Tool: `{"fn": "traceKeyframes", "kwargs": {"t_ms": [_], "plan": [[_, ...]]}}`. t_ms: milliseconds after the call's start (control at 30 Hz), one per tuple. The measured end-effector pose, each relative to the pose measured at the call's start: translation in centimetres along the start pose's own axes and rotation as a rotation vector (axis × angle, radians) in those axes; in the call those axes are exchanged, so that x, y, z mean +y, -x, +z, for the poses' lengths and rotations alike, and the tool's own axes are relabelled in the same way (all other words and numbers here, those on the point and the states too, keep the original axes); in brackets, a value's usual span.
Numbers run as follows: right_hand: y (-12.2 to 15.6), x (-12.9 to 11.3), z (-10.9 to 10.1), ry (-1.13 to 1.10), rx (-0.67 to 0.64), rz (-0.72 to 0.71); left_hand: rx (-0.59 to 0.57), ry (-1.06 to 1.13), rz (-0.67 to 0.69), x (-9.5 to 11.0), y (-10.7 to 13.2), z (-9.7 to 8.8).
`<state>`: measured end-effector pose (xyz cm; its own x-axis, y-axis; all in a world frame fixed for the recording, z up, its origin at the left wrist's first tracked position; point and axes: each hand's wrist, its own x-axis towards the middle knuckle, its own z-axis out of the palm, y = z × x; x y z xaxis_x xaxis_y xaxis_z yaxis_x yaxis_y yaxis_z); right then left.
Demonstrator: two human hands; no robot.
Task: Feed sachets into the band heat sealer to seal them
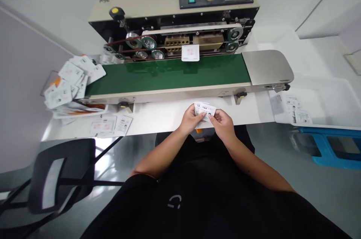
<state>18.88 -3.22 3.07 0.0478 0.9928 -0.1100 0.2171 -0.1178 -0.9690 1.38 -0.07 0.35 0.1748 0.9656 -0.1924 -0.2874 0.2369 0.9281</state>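
Note:
Between my two hands, just over the table's front edge, is a small stack of white printed sachets (pixel 207 109). My left hand (pixel 191 119) grips its left side, thumb on top. At the right side my right hand (pixel 224 123) pinches it with thumb and fingers. Beyond them runs the green conveyor belt (pixel 163 77) of a band sealing machine (pixel 135 5). One white sachet (pixel 190 53) hangs from the sealing bands near the middle, above the belt. The undersides of the held sachets are hidden.
Sachets are heaped (pixel 70 77) over a white tray (pixel 106 111) at the belt's left end. More sachets (pixel 104 125) lie on the table (pixel 158 118). A white bin (pixel 332 99) with several sachets stands right, above a blue stool (pixel 313 141). A black chair (pixel 67 171) is lower left.

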Motion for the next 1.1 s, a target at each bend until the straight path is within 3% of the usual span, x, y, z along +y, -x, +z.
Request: {"fn": "traceKeyframes", "kwargs": {"t_ms": [300,533,800,967,1100], "plan": [[-0.5,0.7,0.3,-0.213,0.045,0.083,-0.036,0.008,0.001,-0.3,-0.2,-0.4],[-0.6,0.6,-0.1,-0.269,0.072,0.060,-0.046,-0.035,0.004,-0.3,-0.2,-0.4],[-0.5,0.1,-0.3,-0.203,-0.039,0.089,-0.013,0.002,0.010,-0.7,-0.2,-0.4],[-0.9,-1.2,-1.5,-0.243,0.078,0.036,-0.018,0.028,0.017,-0.8,-0.2,-0.7],[-1.4,-4.0,-3.3,-0.310,0.107,0.024,-0.015,0.042,0.021,-0.7,-0.2,-0.9]]}}
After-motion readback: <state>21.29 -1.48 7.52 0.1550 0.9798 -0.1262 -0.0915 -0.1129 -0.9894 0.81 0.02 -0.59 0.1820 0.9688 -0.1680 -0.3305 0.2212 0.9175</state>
